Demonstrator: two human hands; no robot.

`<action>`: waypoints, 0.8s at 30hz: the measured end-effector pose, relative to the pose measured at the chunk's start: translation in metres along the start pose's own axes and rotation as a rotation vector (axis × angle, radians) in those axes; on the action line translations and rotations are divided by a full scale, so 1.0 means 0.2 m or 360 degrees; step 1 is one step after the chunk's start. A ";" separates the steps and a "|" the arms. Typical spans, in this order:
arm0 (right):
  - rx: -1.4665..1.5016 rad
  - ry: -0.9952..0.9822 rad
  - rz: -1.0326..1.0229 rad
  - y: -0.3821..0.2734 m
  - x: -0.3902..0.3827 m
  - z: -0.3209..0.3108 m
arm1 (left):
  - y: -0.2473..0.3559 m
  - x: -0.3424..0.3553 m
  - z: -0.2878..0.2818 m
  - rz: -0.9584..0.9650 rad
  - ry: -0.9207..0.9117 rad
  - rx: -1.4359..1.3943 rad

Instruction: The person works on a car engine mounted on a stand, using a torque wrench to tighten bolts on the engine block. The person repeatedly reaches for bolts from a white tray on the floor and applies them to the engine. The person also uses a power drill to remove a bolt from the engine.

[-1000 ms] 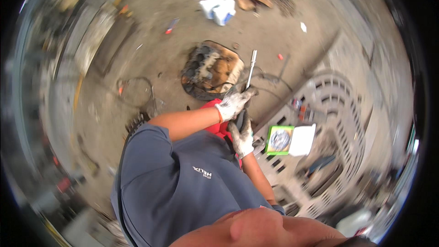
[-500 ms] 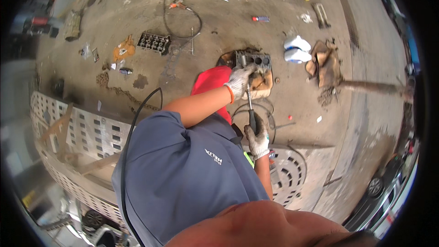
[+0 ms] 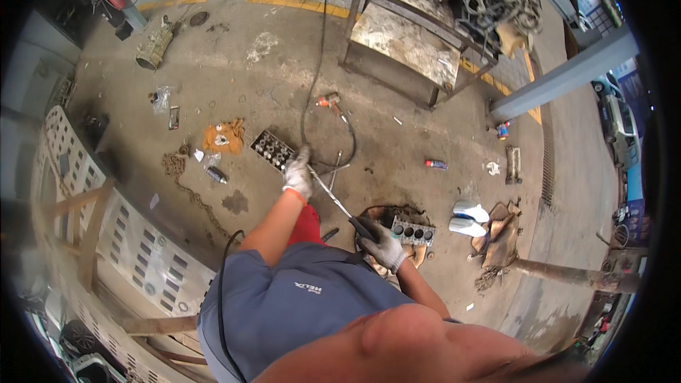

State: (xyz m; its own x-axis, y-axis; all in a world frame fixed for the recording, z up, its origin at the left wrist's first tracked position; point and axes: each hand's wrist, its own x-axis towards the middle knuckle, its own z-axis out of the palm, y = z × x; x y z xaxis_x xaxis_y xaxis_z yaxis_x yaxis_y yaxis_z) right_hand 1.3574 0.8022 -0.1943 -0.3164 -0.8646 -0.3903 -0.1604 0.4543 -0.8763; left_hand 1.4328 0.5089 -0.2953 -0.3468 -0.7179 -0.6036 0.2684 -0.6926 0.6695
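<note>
A long wrench [image 3: 330, 195] with a silver shaft and a black handle slants across in front of me. My right hand [image 3: 385, 248], in a soiled white glove, is closed round the handle. At the other end my left hand [image 3: 298, 176], gloved with an orange band at the wrist, closes around the wrench's head, which its fingers mostly hide. That hand is right beside a cylinder head [image 3: 269, 149] lying on the floor. An engine block [image 3: 413, 232] with a row of round bores sits to the right, beyond my right hand.
An orange impact tool [image 3: 329, 100] with a hose lies ahead. White bottles [image 3: 469, 219] and brown cardboard [image 3: 501, 234] are right of the block. A metal workbench [image 3: 404, 39] stands at the back, near a grey post [image 3: 567, 74]. A perforated panel [image 3: 145, 241] is at left.
My view has turned left and taken in more of the far floor. My hands and the wrench have left the engine block, and my left hand is now beside the cylinder head.
</note>
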 end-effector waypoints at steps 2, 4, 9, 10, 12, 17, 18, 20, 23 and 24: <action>0.0041 -0.0126 -0.0035 -0.16 0.34 -0.04 | 0.18 0.31 -0.08 0.0103 0.0057 -0.0091; 0.0171 -0.0222 0.0089 -0.36 0.61 -0.09 | 0.45 0.43 -0.05 -0.0061 -0.0066 -0.0408; 0.0266 -0.0330 0.0055 -0.68 1.22 -0.21 | 0.98 0.71 0.15 0.0228 -0.0150 -0.0759; 0.0389 -0.0376 0.0274 -0.80 1.32 -0.25 | 1.02 0.86 0.14 0.0302 -0.0141 -0.0722; 0.0580 -0.0369 0.0309 -0.84 1.57 -0.32 | 1.18 1.02 0.28 0.0360 -0.0043 -0.0714; 0.0994 -0.0708 0.0264 -1.23 2.31 -0.52 | 1.61 1.56 0.33 0.0850 -0.0224 -0.0594; 0.0928 -0.0758 0.0052 -1.24 2.48 -0.58 | 1.72 1.60 0.46 0.0920 0.0042 -0.0576; 0.0329 -0.0646 -0.0909 -1.26 2.87 -0.74 | 1.95 1.68 0.78 0.0776 0.0270 -0.0717; 0.1155 -0.1142 0.0247 -1.54 3.24 -0.85 | 2.25 2.04 0.70 0.0836 -0.0356 -0.0907; 0.1109 -0.1118 0.0139 -1.64 3.37 -0.93 | 2.34 2.11 0.81 0.0882 -0.0334 -0.0898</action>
State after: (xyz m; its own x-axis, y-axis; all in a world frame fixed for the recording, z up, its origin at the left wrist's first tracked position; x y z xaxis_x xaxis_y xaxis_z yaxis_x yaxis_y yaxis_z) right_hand 1.0229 0.1108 -0.1180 0.3610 -0.8673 -0.3427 0.4938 0.4895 -0.7187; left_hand 1.2671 -0.1059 -0.1674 -0.1769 -0.9771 -0.1182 0.8428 -0.2124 0.4945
